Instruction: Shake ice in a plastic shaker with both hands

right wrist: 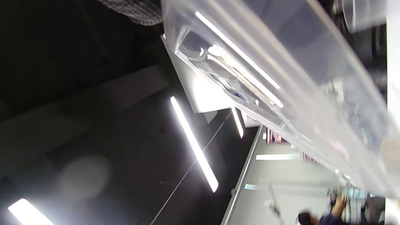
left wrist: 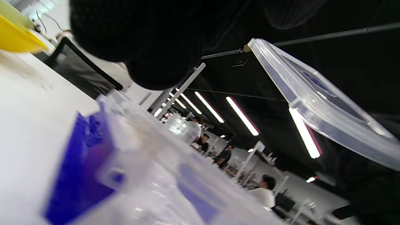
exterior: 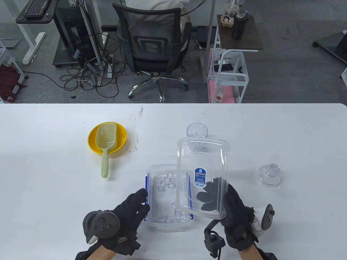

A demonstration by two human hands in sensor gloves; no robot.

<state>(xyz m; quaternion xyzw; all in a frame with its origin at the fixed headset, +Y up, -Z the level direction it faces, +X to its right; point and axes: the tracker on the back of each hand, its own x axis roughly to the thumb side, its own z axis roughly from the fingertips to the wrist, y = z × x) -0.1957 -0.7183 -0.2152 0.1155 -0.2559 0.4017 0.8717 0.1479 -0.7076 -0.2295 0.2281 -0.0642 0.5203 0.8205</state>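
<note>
A clear storage box (exterior: pixel 151 219) with blue side clips sits near the table's front edge and holds several ice cubes (exterior: pixel 166 182). My right hand (exterior: pixel 217 197) holds the box's clear lid (exterior: pixel 202 157) lifted and tilted above the box's right side; the lid also shows in the left wrist view (left wrist: pixel 315 97) and the right wrist view (right wrist: pixel 281 78). My left hand (exterior: pixel 137 204) rests against the box's left wall by a blue clip (left wrist: pixel 81 168). The clear shaker cup (exterior: pixel 197 130) stands behind the lid. Its domed clear cap (exterior: pixel 269 175) lies to the right.
A yellow bowl (exterior: pixel 93 139) with a pale green scoop (exterior: pixel 105 146) in it sits at the left of the white table (exterior: pixel 54 184). An office chair (exterior: pixel 154 51) and a cart stand beyond the table's far edge.
</note>
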